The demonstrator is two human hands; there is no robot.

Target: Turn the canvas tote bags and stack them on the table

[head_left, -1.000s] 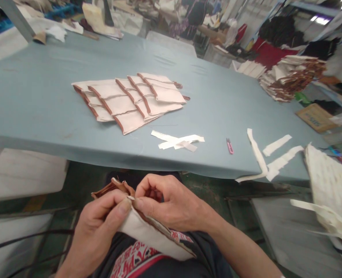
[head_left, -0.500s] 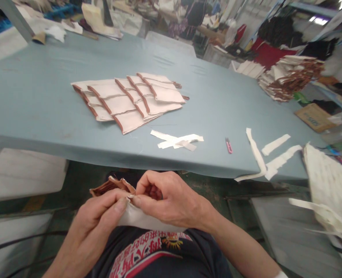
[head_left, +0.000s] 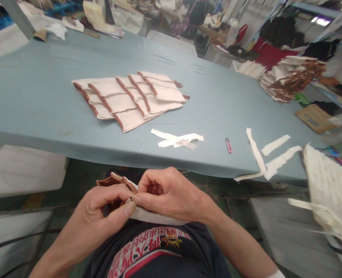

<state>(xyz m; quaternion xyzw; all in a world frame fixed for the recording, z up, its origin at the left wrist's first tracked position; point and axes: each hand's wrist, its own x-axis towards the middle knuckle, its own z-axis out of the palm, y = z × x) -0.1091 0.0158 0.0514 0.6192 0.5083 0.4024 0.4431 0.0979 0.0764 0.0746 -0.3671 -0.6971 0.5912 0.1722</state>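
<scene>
In front of my shirt, below the table edge, I hold a cream fabric pouch (head_left: 156, 217) with brown trim. My left hand (head_left: 101, 212) pinches its edge between thumb and forefinger. Right beside it, my right hand (head_left: 171, 197) pinches the same edge, the fingertips of both hands almost touching. Brown-edged folds of the pouch stick out beyond my left fingers. What exactly lies between the fingertips is too small to make out. On the table, similar cream pouches (head_left: 127, 104) with brown binding lie overlapped in rows.
White fabric strips (head_left: 176, 139) lie near the front edge of the blue-grey table (head_left: 58, 116). Pink thread snips (head_left: 228, 145) rest to their right, followed by more cream strips (head_left: 257, 154). A pile of brown-edged pieces (head_left: 289, 75) and a cardboard box (head_left: 315, 117) are at the far right.
My left hand has shifted slightly, its thumb and forefinger now bowed further apart behind the pinch. The pouch has tilted up a little and moved right. Things on the table stay put.
</scene>
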